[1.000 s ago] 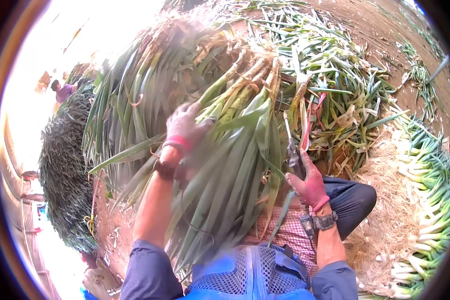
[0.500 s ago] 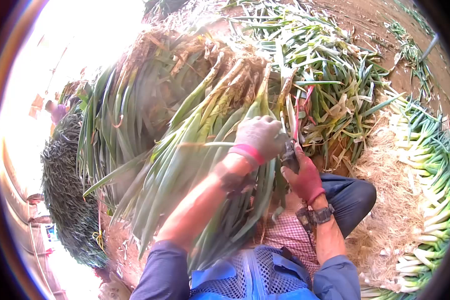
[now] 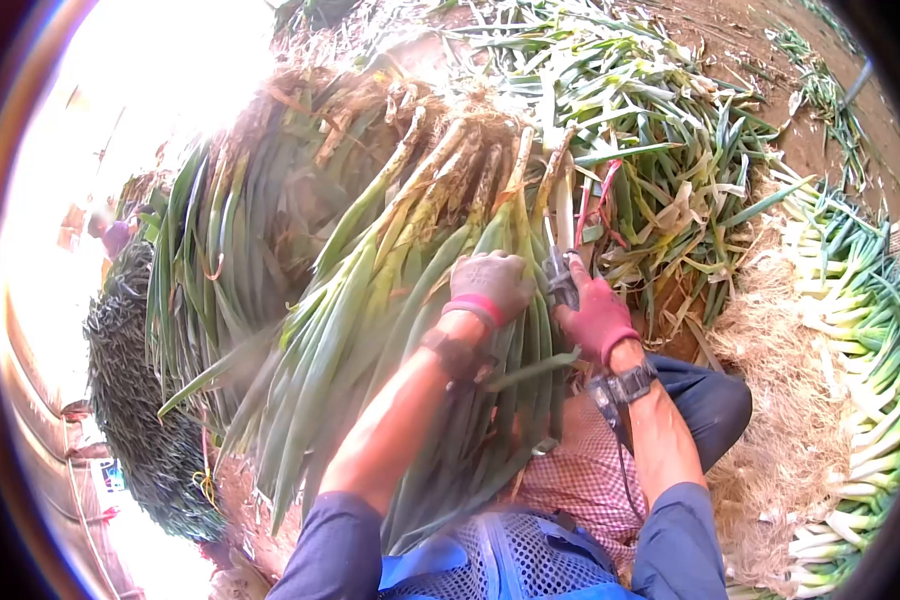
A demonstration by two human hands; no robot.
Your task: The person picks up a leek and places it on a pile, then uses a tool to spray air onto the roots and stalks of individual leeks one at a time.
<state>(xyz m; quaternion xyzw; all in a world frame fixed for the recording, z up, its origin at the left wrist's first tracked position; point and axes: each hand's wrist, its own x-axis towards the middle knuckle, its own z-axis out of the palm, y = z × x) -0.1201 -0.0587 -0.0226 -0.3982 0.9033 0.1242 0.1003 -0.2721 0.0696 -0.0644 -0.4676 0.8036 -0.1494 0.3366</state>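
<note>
Got the left grip (image 3: pixel 490 285) curled shut against the leafy leeks (image 3: pixel 370 260), can't tell if pinching any. Got the right grip (image 3: pixel 595 310) clamped on a dark handheld tool (image 3: pixel 562 282), just beside. Seeing leeks fanned out, roots away, leaves toward the blue mesh vest (image 3: pixel 500 560). Also spotting stacked leeks (image 3: pixel 865 400) far right.

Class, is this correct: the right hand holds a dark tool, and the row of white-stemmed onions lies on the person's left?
No, the side is wrong: the head view shows the row of onions on the person's right. The right hand does hold a dark tool.
</note>
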